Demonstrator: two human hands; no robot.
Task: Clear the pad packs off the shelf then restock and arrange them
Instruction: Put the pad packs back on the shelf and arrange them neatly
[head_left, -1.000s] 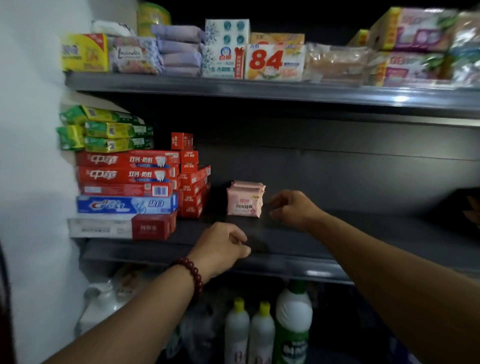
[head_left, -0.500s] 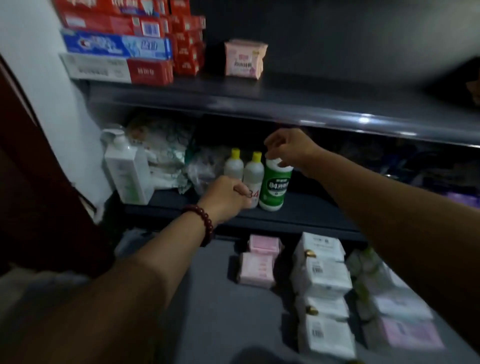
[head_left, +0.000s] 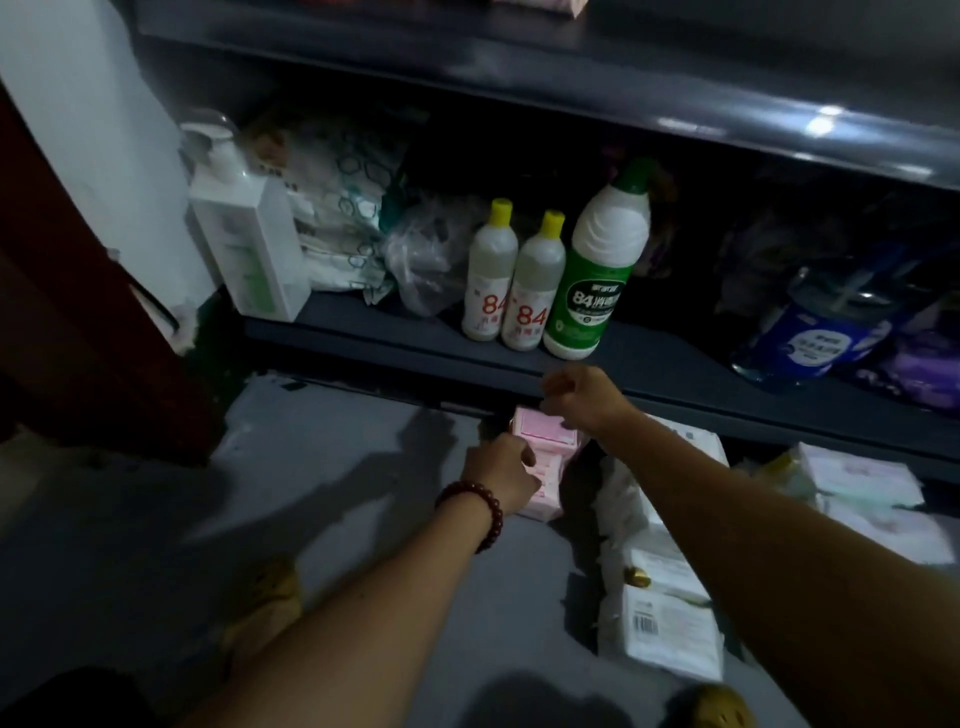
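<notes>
Two pink pad packs lie on the grey floor in front of the bottom shelf, a far pack and a near pack. My left hand, with a bead bracelet on its wrist, lies curled over the near pack's left edge; its fingertips are hidden. My right hand hovers loosely curled just above the far pack's back edge and holds nothing. Several white packs lie in a row on the floor to the right, partly under my right arm. A sliver of another pink pack shows on the shelf above.
The bottom shelf carries a white pump bottle, two small "84" bottles, a green-labelled bottle, plastic bags and a blue tub. A dark red door stands at the left. Pale packs lie at the far right.
The view has tilted down from the middle shelf to the floor. Both hands have come down from the shelf edge to the pink packs on the floor.
</notes>
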